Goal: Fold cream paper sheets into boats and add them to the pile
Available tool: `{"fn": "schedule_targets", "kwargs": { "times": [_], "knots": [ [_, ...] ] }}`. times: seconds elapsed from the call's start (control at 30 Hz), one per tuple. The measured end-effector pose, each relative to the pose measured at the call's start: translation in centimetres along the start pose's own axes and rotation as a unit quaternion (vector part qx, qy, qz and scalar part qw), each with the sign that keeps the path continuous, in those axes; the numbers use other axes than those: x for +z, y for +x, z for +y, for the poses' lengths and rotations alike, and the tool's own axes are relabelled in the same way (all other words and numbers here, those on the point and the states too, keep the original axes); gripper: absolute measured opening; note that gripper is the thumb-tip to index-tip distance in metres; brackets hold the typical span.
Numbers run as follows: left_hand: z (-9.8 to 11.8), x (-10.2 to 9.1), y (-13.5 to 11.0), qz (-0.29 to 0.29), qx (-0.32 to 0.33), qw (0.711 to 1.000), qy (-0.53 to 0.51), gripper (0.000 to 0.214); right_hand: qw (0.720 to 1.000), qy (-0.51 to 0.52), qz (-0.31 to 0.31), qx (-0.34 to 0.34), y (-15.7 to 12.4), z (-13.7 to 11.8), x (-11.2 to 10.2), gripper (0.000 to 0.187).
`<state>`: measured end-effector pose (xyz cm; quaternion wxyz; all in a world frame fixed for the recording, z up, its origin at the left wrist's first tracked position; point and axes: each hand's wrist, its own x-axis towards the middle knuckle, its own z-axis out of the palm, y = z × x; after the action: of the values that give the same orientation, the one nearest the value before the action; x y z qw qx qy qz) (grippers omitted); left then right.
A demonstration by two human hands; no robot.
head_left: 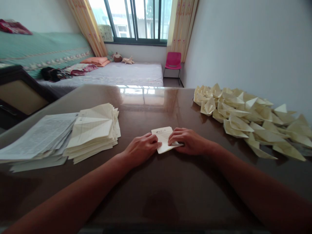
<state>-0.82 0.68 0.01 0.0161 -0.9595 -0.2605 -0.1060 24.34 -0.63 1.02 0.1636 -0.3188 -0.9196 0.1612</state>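
Observation:
A small folded sheet of cream paper with printed characters near its top edge lies on the brown table in front of me. My left hand grips its left edge, with the thumb on top and the fingers curled. On the paper's right side, my right hand holds a lifted corner or flap, its fingers bent over the top. The underside of the paper is hidden.
To the left stands a stack of creased cream sheets, beside a pile of printed papers. Many folded paper shapes are heaped at the right. Beyond the glossy table are a bed and a pink chair.

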Motion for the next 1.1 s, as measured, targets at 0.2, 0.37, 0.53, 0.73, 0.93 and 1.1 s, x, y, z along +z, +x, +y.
{"fn": "schedule_targets", "kwargs": {
  "times": [0.2,0.37,0.53,0.73,0.93,1.1],
  "knots": [
    [-1.1,-0.3,-0.1,-0.019,0.033,0.996,-0.084,0.026,0.975,0.201,0.001,0.092,-0.1,1.0,0.0,0.03],
    [-1.8,-0.2,0.0,-0.003,-0.05,0.986,-0.158,0.019,0.944,0.267,0.045,0.188,0.4,1.5,1.1,0.038],
    [-2.1,0.0,-0.1,0.016,-0.147,0.957,-0.251,0.061,0.946,0.138,0.13,0.263,1.2,1.6,2.1,0.032],
    [-1.8,-0.8,-0.2,-0.014,-0.099,0.978,-0.185,0.032,0.946,0.026,0.146,0.289,1.9,0.8,2.7,0.021],
    [-1.2,-1.1,-0.3,-0.029,-0.071,0.988,-0.132,0.032,0.945,0.007,0.151,0.29,1.9,0.8,3.1,0.038],
    [-0.8,-1.0,-0.3,-0.037,-0.077,0.992,-0.095,0.033,0.948,-0.012,0.137,0.286,1.9,0.9,3.2,0.043]
  ]
}}
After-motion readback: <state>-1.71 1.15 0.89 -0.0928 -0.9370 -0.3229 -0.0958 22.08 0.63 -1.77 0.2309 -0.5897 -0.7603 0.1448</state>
